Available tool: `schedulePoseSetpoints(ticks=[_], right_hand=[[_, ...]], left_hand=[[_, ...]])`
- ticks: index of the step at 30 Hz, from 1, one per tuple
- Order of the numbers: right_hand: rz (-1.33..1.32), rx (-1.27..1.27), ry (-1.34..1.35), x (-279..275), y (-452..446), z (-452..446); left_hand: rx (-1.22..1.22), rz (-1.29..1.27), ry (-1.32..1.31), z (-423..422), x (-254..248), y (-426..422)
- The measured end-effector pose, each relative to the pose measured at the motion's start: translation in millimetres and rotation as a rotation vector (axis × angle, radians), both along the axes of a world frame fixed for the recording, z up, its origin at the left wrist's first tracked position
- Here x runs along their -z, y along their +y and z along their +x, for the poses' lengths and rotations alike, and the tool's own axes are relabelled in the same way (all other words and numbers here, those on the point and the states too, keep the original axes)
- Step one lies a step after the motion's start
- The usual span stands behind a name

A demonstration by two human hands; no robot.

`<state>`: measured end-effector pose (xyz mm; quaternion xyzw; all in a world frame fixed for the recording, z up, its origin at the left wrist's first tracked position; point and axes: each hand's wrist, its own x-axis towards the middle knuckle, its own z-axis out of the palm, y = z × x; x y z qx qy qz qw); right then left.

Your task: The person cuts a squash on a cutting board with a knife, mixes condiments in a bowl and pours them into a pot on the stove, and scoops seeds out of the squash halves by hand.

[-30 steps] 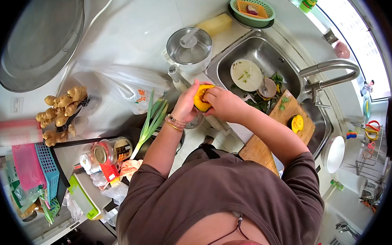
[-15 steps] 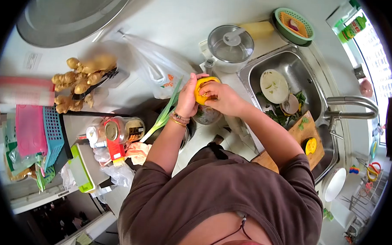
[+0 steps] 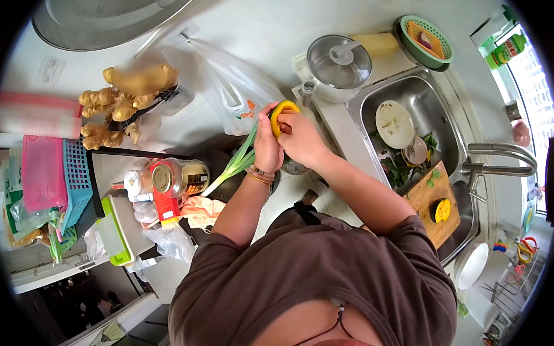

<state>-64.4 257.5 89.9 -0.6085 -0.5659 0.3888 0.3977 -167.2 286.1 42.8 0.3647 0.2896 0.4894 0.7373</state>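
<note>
A piece of pumpkin with yellow-orange flesh and a hollow middle is held up in front of me. My left hand is closed around its rind from the left side. Curled into the hollow from the right are the fingers of my right hand; their tips are hidden, and I cannot tell whether they pinch any pulp. Underneath, a container is mostly covered by my hands. A long scallion lies just left of my left wrist. Another cut pumpkin piece rests on the wooden cutting board.
The board lies across the sink, which holds a plate and leafy scraps. Behind my hands hangs a white plastic bag. A lidded pot stands at the back. Jars and ginger are at left.
The pumpkin has tilted so its hollow faces more to the right, and both hands have shifted slightly left in view. My right fingers have moved deeper into the hollow.
</note>
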Motion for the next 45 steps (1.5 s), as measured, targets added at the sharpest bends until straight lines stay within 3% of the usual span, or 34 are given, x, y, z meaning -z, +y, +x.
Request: schedulePoseSetpoints(ticks=[4, 9, 12, 16, 18, 20, 23, 27, 30, 37, 45], right_hand=[[0.102, 0.034, -0.006, -1, -11, -7], [-0.066, -0.034, 0.239, 23, 1, 9], [-0.143, -0.137, 0.277, 29, 11, 21], [-0.28, -0.212, 0.387, 43, 26, 35], [-0.375, -0.186, 0.731, 46, 28, 36], [-0.475, -0.195, 1.061, 39, 24, 39], [-0.46, -0.15, 1.143, 48, 19, 43], [-0.373, -0.16, 0.36, 80, 10, 54], [-0.152, -0.221, -0.189, 98, 5, 43], [-0.171, -0.285, -0.477, 114, 10, 28], [-0.083, -0.174, -0.332, 133, 11, 26]], left_hand=[[-0.002, -0.026, -0.018, -2, -5, -1], [-0.008, -0.023, 0.042, -4, 5, 0], [0.018, 0.078, 0.125, -6, 9, 5], [-0.012, 0.298, 0.428, -11, 20, 14], [-0.056, 0.368, 0.556, -12, 22, 20], [-0.058, 0.244, 0.401, -13, 25, 25], [-0.093, 0.039, 0.242, -20, 31, 34], [-0.036, -0.089, 0.056, -41, 13, 37], [-0.038, -0.116, 0.022, -48, 4, 36], [0.003, -0.057, 0.084, -60, 4, 33], [0.022, -0.062, 0.08, -62, 10, 24]])
